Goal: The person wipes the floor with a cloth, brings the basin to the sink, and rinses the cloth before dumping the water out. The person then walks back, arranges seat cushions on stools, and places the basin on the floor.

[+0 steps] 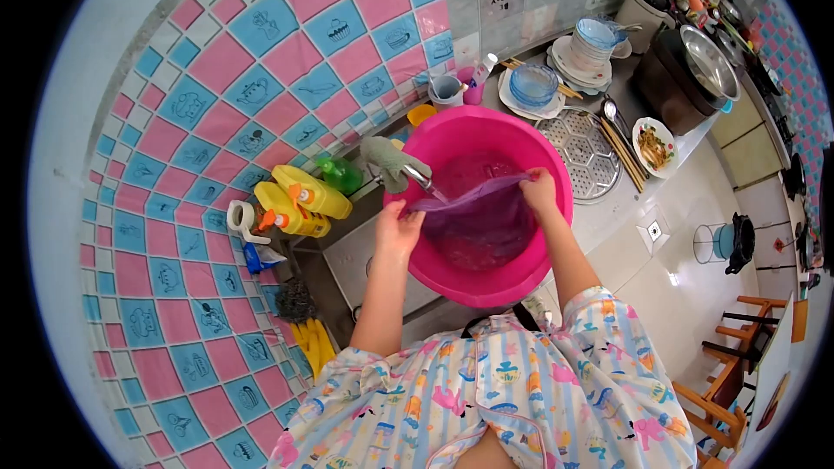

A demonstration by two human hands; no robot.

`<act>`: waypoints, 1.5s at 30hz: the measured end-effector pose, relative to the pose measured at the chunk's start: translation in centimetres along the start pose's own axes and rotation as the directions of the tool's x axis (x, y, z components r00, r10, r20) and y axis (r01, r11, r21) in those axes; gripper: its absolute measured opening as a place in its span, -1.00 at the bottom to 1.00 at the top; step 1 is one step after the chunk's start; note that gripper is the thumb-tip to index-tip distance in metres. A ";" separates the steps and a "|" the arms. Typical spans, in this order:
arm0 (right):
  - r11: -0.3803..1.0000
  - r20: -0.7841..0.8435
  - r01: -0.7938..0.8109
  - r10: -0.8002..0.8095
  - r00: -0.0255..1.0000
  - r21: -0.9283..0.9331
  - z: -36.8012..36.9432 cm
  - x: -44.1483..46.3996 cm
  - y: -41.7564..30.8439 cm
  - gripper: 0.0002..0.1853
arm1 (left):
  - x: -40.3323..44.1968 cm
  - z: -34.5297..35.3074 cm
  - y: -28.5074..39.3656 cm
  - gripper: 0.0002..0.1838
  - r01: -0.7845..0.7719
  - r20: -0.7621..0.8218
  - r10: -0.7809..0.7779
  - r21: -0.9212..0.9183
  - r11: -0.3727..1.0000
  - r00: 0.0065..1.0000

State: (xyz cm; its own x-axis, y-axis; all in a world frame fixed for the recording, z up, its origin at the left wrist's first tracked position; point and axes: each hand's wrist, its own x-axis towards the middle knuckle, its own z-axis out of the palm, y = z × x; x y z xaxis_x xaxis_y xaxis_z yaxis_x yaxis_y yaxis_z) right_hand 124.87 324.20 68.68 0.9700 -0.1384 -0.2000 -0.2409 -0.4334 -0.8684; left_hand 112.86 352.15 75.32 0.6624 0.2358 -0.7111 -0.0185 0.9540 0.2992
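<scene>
A large pink basin sits over the sink and holds some water. Across it stretches a purple cloth, hanging down into the basin. My left hand pinches the cloth's left edge near the basin's rim. On the other side, my right hand grips the cloth's right edge. Between them the faucet points into the basin over the cloth, with a grey-green cloth draped on it. The cloth's lower part is hard to make out in the basin.
Yellow detergent bottles, a green bottle, a steel scrubber and yellow gloves line the left. Stacked bowls, a perforated steel rack, chopsticks and a plate of food occupy the counter at right.
</scene>
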 end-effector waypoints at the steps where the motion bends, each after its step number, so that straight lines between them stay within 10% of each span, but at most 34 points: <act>1: 0.992 -0.094 0.062 -0.072 0.993 -0.114 0.9 0.0 0.6 -0.64 | 1.3 -0.5 -1.0 -0.76 0.026 -0.116 -0.023 0.032 0.999 0.993; 7: 0.845 -0.071 -0.166 0.151 0.986 -0.508 7.8 -7.3 1.0 -0.17 | 5.5 -4.4 -6.8 -0.48 0.214 -0.269 -0.063 0.577 0.788 0.961; 11: 0.781 0.109 -0.100 0.210 0.972 -0.617 11.1 -10.6 0.8 -0.20 | 7.4 -6.6 -9.8 -0.45 0.364 -0.337 -0.198 0.556 0.747 0.921; 14: 0.891 0.293 -0.231 0.358 0.886 -0.390 12.1 -10.6 1.3 -0.44 | 7.9 -7.4 -10.8 -0.43 0.494 -0.162 -0.473 0.427 0.758 0.866; 21: 0.996 0.336 -0.081 0.064 0.940 0.037 9.0 -13.8 -5.3 -0.60 | 7.7 -7.0 -8.9 -0.46 0.527 0.275 -0.695 0.486 0.697 0.665; 22: 0.999 0.322 0.025 -0.037 0.946 0.043 8.2 -14.6 -6.7 -0.61 | 7.6 -7.5 -9.5 -0.53 0.344 0.275 -0.480 0.422 0.839 0.833; 28: 0.885 0.345 0.384 -0.286 0.894 -0.262 5.8 -14.6 -8.1 -0.62 | 13.1 -10.3 -10.7 -0.59 0.320 0.650 -0.418 0.272 0.908 0.634; 30: 0.822 0.287 0.427 -0.335 0.897 -0.376 6.2 -11.8 -5.7 -0.62 | 13.4 -9.4 -11.4 -0.59 0.249 0.282 -0.366 0.376 0.892 0.887; 33: 0.799 0.216 0.312 -0.231 0.949 -0.514 5.8 -7.9 -3.1 -0.61 | 4.0 -2.4 -9.6 -0.67 0.185 0.136 -0.282 0.483 0.856 0.950; 39: 0.942 0.246 -0.334 0.317 0.916 0.030 6.9 -1.4 2.7 -0.71 | -2.4 -1.5 -3.4 -0.71 -0.009 0.103 -0.059 0.563 0.826 0.993; 45: 0.984 -0.100 -0.058 0.041 0.994 -0.170 5.3 -1.4 -0.1 -0.69 | -3.6 -2.8 -0.6 -0.60 -0.333 0.070 0.370 0.612 0.718 0.926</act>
State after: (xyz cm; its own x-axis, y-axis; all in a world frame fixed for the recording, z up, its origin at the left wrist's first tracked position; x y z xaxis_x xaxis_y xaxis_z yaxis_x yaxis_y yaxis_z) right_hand 123.74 329.13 66.69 0.9510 -0.2446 -0.1894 -0.2990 -0.5696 -0.7656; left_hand 108.42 351.24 75.90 0.6588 0.5589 -0.5035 0.2242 0.4931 0.8406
